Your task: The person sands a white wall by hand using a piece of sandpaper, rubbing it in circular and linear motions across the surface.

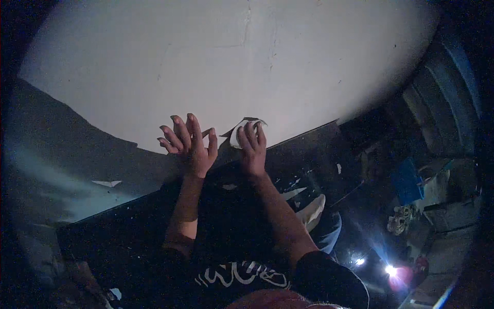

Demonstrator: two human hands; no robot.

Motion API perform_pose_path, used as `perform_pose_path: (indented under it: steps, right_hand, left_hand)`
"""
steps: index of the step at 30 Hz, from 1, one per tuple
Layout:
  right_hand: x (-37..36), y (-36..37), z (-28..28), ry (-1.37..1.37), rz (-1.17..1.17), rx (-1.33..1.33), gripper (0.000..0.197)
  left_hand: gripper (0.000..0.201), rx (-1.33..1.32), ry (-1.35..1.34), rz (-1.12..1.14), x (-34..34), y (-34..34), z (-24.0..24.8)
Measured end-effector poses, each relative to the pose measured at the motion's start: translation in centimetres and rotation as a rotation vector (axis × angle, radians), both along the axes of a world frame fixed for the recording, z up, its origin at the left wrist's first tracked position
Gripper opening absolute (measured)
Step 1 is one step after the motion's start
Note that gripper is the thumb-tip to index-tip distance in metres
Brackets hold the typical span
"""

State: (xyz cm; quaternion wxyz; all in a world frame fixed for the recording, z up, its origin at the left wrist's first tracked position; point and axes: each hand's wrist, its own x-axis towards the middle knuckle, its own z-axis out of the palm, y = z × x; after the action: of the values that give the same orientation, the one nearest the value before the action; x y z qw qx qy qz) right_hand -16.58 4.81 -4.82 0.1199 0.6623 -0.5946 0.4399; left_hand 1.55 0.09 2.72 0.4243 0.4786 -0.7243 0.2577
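A large white sheet-like layer (206, 72) with a ragged lower edge fills the upper view, over a darker grey surface (82, 149). At that edge my right hand (252, 149) has its fingers closed over a curled, torn flap (236, 137) of the white layer. A dark gap shows around the flap. Just to the left, my left hand (193, 141) has its fingers spread, holding nothing. Its fingertips lie over the white layer's lower edge; whether they touch it I cannot tell.
White scraps (107, 183) lie on the grey surface at left, and others near my right forearm. At the lower right a bright light (391, 270) shines near a blue object (407, 181) and a pale crumpled bundle (400, 220). Much of the room is dark.
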Motion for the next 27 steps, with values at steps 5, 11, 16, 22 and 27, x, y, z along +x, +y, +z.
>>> perform_pose_path:
  steps: [5, 11, 16, 22, 27]
  right_hand:
    - [-3.9, -0.5, 1.2, -0.259, -0.089, -0.112, 0.054]
    - [-7.5, -2.7, -2.4, -0.895, -0.249, -0.125, 0.048]
    - [-8.9, -3.2, -6.2, -1.123, -0.355, -0.012, 0.051]
    - [-6.8, -2.5, -1.4, -0.750, -0.346, -0.110, 0.050]
    - [-2.8, -0.8, 1.6, -0.330, -0.134, -0.176, 0.064]
  left_hand:
    - [0.080, 0.013, 0.008, 0.010, 0.1, 0.0, 0.0]
    - [0.082, -0.017, 0.001, 0.013, 0.0, -0.4, -0.3]
    - [0.084, 0.003, 0.008, 0.018, -0.1, -0.3, -0.4]
    - [0.084, 0.012, -0.002, 0.032, -0.1, -0.1, 0.1]
    - [0.079, 0.060, 0.027, 0.009, -0.1, 0.1, 0.1]
